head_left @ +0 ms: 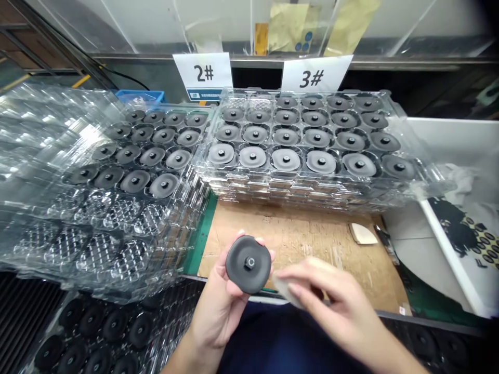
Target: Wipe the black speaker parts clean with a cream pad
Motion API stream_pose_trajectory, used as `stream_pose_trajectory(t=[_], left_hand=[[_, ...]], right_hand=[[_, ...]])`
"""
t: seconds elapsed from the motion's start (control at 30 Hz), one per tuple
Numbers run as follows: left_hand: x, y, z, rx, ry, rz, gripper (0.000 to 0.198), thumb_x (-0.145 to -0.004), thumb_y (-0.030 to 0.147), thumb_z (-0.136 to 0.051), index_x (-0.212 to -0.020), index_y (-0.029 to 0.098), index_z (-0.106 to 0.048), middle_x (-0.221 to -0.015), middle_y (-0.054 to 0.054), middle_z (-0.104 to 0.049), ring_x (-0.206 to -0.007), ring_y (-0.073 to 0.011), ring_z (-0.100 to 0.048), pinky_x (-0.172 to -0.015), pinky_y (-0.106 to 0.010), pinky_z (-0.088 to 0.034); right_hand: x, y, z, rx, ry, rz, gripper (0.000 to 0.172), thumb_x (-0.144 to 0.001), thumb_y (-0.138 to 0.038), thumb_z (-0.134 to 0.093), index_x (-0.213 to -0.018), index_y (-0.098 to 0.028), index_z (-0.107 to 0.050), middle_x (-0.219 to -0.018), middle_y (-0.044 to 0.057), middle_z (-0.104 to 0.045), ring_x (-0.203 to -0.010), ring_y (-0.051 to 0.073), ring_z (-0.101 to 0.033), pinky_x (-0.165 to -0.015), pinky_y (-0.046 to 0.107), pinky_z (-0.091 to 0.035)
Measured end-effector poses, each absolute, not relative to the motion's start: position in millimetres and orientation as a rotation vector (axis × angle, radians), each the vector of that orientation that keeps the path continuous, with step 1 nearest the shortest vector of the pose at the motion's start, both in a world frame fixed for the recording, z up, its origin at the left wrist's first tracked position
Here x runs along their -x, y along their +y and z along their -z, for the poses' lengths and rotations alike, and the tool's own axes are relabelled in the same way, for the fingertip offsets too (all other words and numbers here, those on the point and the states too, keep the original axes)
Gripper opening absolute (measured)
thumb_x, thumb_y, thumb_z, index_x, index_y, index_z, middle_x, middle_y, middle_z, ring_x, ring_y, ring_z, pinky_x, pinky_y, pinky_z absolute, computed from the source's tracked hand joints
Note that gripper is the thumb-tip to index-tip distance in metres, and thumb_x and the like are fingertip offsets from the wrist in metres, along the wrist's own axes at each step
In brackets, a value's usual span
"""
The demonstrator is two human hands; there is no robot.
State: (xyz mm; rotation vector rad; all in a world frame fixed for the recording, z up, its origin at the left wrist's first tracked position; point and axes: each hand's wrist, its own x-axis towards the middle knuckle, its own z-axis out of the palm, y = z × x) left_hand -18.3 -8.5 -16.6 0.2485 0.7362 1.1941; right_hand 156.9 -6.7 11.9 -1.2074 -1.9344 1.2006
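A round black disc (238, 270) with a small raised hub at its centre faces up in my left hand (222, 306), whose fingers wrap round its edge. Just right of it, my right hand (331, 301) pinches a thin pale pad (286, 290), slightly blurred, close to the disc's right edge. Both hands are over the front edge of a brown cardboard sheet (304, 234). Beyond them, a stack of clear trays (273, 179) holds rows of similar black discs.
More clear trays (156, 228) with discs stand at the left. Signs "2#" (205, 75) and "3#" (314, 75) stand behind. A pale wedge-shaped pad (363, 234) and a dark tool (385, 243) lie right. A white bin (448, 254) holds small black parts.
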Motion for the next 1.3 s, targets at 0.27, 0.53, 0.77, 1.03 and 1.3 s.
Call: stream_pose_trajectory(t=[0.27, 0.53, 0.77, 1.03, 1.3], left_hand=[[7.9, -7.4, 12.3, -0.27, 0.684, -1.109, 0.048, -0.062, 0.018, -0.076, -0.106, 0.029, -0.063, -0.107, -0.002, -0.068, -0.095, -0.0177, -0.064, -0.085, -0.023, -0.048], [12.1, -5.8, 12.3, -0.129, 0.683, -0.93, 0.045, -0.064, 0.018, -0.075, -0.107, 0.024, -0.063, -0.104, -0.007, -0.069, -0.096, -0.0179, -0.063, -0.084, -0.023, -0.048], [16.4, -1.8, 13.0, -0.212, 0.628, -0.926, 0.052, -0.056, 0.029, -0.079, -0.105, 0.024, -0.064, -0.104, -0.006, -0.068, -0.093, -0.0273, -0.064, -0.078, -0.03, -0.052], [3.4, -2.2, 11.4, -0.18, 0.618, -0.955, 0.052, -0.056, 0.025, -0.079, -0.106, 0.026, -0.064, -0.103, -0.003, -0.07, -0.091, -0.0165, -0.065, -0.079, -0.022, -0.051], [-3.7, -7.4, 14.3, -0.211, 0.786, -1.023, 0.05, -0.054, 0.02, -0.08, -0.102, 0.026, -0.066, -0.093, -0.002, -0.071, -0.09, -0.0181, -0.064, -0.076, -0.02, -0.051]], right_hand=[[-149.7, 7.9, -35.1, 0.828, -2.139, -0.92, 0.027, -0.085, -0.007, -0.048, -0.109, -0.017, -0.056, -0.082, 0.003, -0.062, -0.073, 0.012, -0.055, -0.066, 0.022, -0.046], [-155.1, 16.8, -29.6, 0.704, -2.188, -1.036, 0.028, -0.087, -0.007, -0.046, -0.112, -0.015, -0.055, -0.084, 0.004, -0.06, -0.077, 0.012, -0.054, -0.07, 0.022, -0.044], [-200.4, 2.1, -5.6, 1.184, -2.023, -1.303, 0.02, -0.087, -0.018, -0.05, -0.102, -0.028, -0.059, -0.083, -0.002, -0.062, -0.072, 0.01, -0.057, -0.063, 0.021, -0.043], [-165.3, -3.8, -24.1, 1.149, -1.77, -1.009, 0.024, -0.086, -0.015, -0.051, -0.106, -0.026, -0.058, -0.091, 0.0, -0.063, -0.08, 0.012, -0.059, -0.068, 0.02, -0.046], [-137.7, 11.7, -30.1, 0.983, -2.029, -0.969, 0.018, -0.085, -0.009, -0.049, -0.098, -0.017, -0.06, -0.083, 0.003, -0.062, -0.075, 0.012, -0.058, -0.07, 0.022, -0.048]])
